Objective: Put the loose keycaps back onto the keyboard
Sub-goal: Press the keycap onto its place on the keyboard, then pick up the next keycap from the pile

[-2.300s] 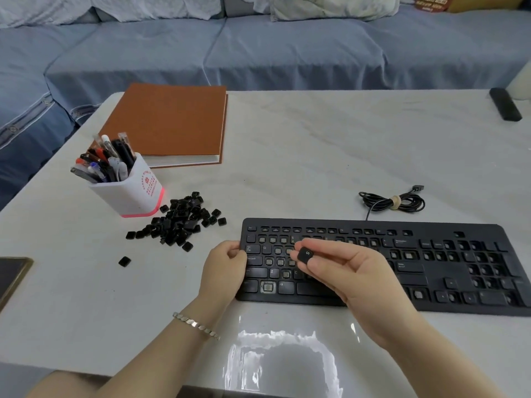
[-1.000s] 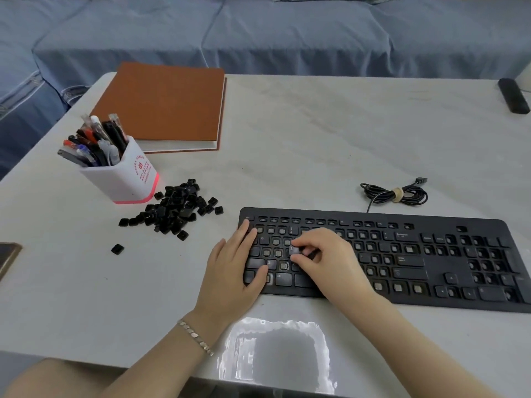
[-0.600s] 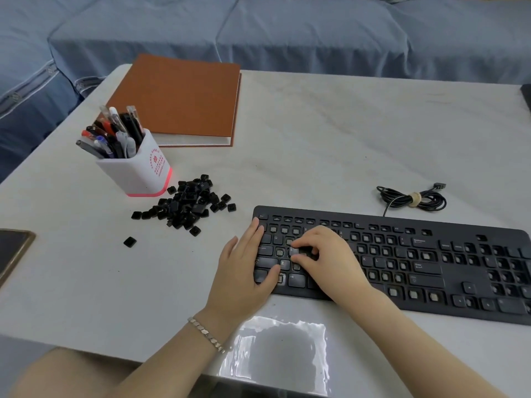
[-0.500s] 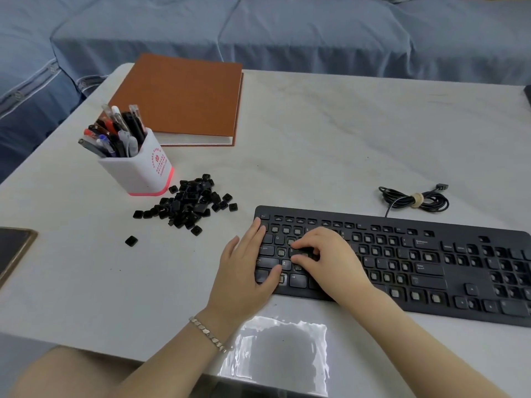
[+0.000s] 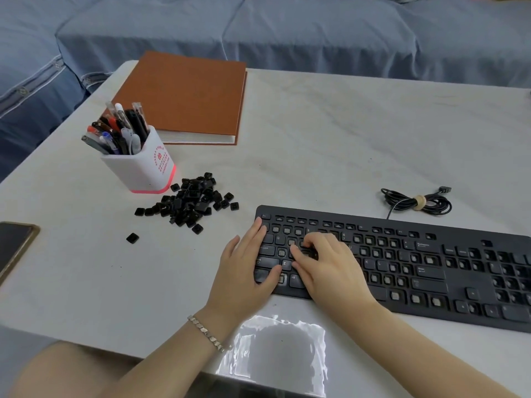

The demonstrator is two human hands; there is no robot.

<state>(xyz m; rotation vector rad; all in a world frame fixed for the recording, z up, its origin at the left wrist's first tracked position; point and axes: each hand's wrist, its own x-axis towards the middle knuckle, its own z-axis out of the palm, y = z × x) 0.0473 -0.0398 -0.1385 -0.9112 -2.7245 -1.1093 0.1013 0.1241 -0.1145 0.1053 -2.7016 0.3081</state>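
The black keyboard (image 5: 425, 278) lies at the front right of the table, and many of its key sockets are bare. A pile of loose black keycaps (image 5: 189, 202) sits to its left, with one stray keycap (image 5: 132, 238) nearer the table's front. My left hand (image 5: 247, 271) rests flat on the keyboard's left end with its fingers straight. My right hand (image 5: 330, 268) is curled over the left letter keys. Its thumb and fingertips pinch a keycap (image 5: 309, 252) down onto the board, and the hand mostly hides that keycap.
A white pen holder (image 5: 143, 168) full of pens stands just behind the keycap pile. A brown notebook (image 5: 184, 96) lies further back. A phone (image 5: 11, 248) is at the left edge. The coiled keyboard cable (image 5: 416, 201) lies behind the keyboard. A blue sofa (image 5: 287, 33) runs behind the table.
My right hand brought the keycap down from above the keyboard onto the left letter keys and stays curled over it. My left hand flattened onto the keyboard's left end.
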